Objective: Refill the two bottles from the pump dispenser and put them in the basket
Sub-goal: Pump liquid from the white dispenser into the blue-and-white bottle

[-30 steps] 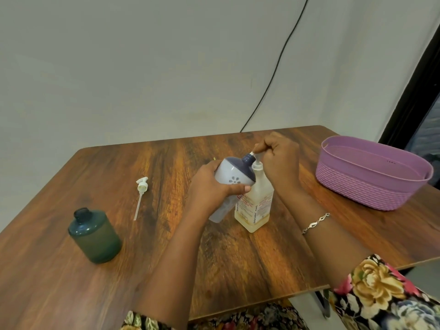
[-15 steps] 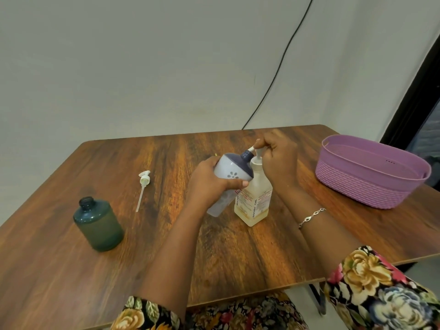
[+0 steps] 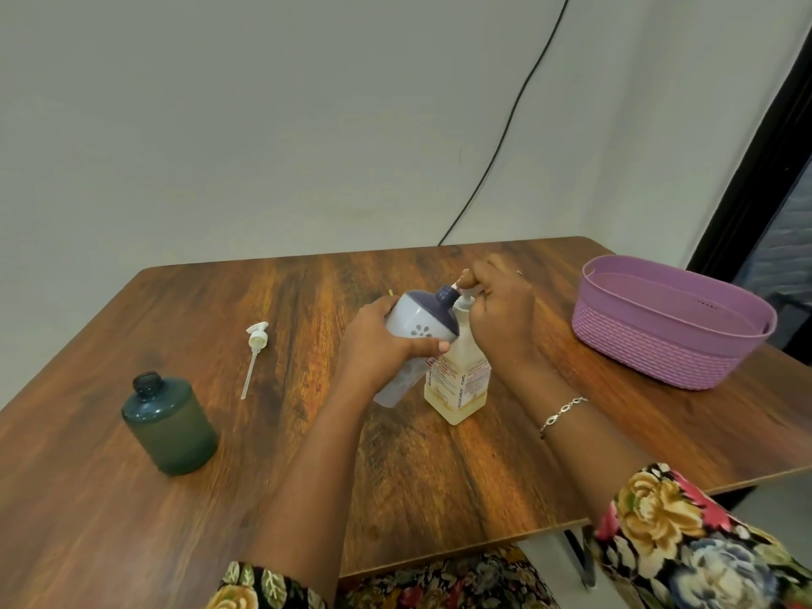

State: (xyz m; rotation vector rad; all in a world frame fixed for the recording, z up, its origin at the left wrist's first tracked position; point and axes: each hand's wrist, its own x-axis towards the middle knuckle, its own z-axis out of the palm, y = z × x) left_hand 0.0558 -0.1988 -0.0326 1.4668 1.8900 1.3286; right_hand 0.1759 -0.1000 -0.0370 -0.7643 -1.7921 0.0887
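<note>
My left hand (image 3: 381,345) grips a pale lilac bottle with a dark purple top (image 3: 422,320), tilted so its open neck meets the nozzle of the pump dispenser (image 3: 457,384). The dispenser is a clear bottle of yellowish liquid standing mid-table. My right hand (image 3: 498,307) curls over its white pump head, thumb and fingers around it. A dark green bottle (image 3: 169,426) stands open at the left. The purple basket (image 3: 668,340) sits empty at the right.
A loose white pump cap with its long tube (image 3: 255,353) lies on the wooden table (image 3: 439,476) between the green bottle and my hands. A black cable (image 3: 518,107) runs down the wall behind. The table's front edge is close to my body.
The pump head has risen a little under my right hand. The view has shifted slightly; the bottles, basket and loose pump cap stay where they were.
</note>
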